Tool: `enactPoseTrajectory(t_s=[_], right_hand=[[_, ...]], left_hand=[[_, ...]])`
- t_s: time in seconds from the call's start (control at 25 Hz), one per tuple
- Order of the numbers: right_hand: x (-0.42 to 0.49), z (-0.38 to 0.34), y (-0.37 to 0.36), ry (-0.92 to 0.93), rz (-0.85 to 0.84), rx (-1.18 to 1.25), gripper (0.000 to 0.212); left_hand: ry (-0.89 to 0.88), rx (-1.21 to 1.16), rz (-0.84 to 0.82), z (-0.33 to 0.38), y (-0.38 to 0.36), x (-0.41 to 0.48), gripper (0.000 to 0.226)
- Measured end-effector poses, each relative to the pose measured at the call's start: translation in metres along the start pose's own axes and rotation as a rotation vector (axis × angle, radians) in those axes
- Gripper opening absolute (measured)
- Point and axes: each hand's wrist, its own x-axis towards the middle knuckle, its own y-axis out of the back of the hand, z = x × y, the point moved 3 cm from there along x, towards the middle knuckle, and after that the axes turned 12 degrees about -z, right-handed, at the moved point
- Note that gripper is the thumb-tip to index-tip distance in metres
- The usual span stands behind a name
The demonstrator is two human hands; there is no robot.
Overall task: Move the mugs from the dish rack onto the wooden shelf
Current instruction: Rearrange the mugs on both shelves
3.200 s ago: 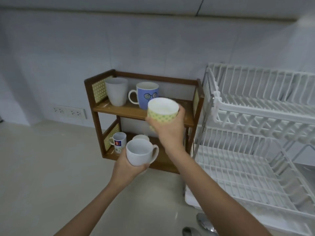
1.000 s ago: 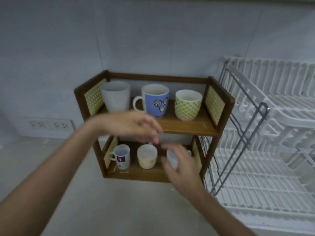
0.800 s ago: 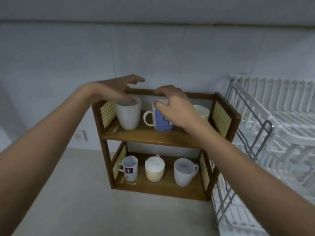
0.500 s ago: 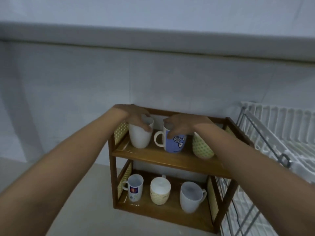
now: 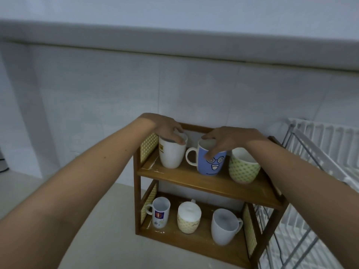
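The wooden shelf (image 5: 206,182) stands against the tiled wall with two tiers. On the upper tier a tall white mug (image 5: 171,154), a blue mug (image 5: 212,162) with a cartoon face and a green dotted mug (image 5: 242,167) stand in a row. My left hand (image 5: 167,127) grips the white mug's rim from above. My right hand (image 5: 227,138) grips the blue mug's rim. The lower tier holds a small printed mug (image 5: 160,212), a cream mug (image 5: 188,217) and a white mug (image 5: 224,227).
The white wire dish rack (image 5: 322,152) stands right beside the shelf, and the part in view holds no mugs. A pale countertop (image 5: 101,230) spreads in front and to the left. A ledge (image 5: 174,41) runs along the wall above.
Both hands rose from the lower tier to the upper tier and closed on the rims of the white and blue mugs. The view tilted up and left.
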Motion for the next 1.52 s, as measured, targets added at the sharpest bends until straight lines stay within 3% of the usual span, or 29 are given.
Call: enactPoseTrajectory(t_s=[0.2,0.4,0.76,0.96,1.08,1.2,1.4,1.52], right_hand=[[0.001,-0.002,-0.011,-0.019,0.171,0.062,0.094],[0.001,0.002,-0.015,0.017,0.051,0.067,0.099],[-0.002,0.001,-0.019,0.01,0.085,0.071,0.097],[-0.02,0.022,-0.016,-0.018,-0.082,0.158,0.121],[-0.039,0.048,-0.011,-0.275,-0.219,-0.039,0.104],[-0.044,0.054,-0.017,-0.258,-0.21,0.029,0.079],[-0.049,0.05,-0.017,-0.161,-0.243,0.022,0.065],[-0.051,0.047,-0.012,-0.198,-0.086,0.144,0.057]], left_hand=[[0.205,0.063,0.147,0.003,-0.002,0.005,0.08],[0.057,-0.305,-0.096,-0.008,-0.001,-0.002,0.088],[0.122,-0.105,0.058,0.003,-0.001,-0.003,0.082],[0.141,0.051,0.063,0.016,-0.006,0.0,0.095],[-0.048,-0.057,0.127,0.041,-0.009,0.003,0.093],[-0.207,-0.132,0.148,0.075,-0.015,0.012,0.09],[-0.159,-0.073,0.13,0.093,-0.019,0.029,0.089],[-0.138,-0.059,0.115,0.09,-0.018,0.034,0.093]])
